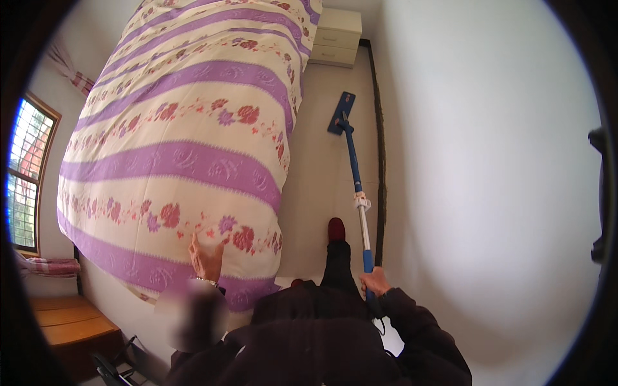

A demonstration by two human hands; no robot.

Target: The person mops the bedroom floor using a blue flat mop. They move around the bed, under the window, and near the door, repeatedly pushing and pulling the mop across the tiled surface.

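Note:
My right hand [376, 282] is wrapped round the blue grip of a flat mop [362, 222]. The pole runs forward, blue at both ends and silver in between, with a white collar partway along. Its blue rectangular mop head [341, 113] rests on the floor between the bed and the wall. My left hand [206, 258] is held over the near right part of the bed, fingers spread, holding nothing; I cannot tell whether it touches the cover. The bedspread [193, 164] is cream with purple bands and red and purple flowers.
A pale drawer cabinet [336, 38] stands at the far end of the narrow floor strip [315, 167]. The white wall [476, 161] has a dark skirting along its foot. A wooden table [71, 325] and a barred window [29, 170] are on the left. My red shoe [336, 229] is forward.

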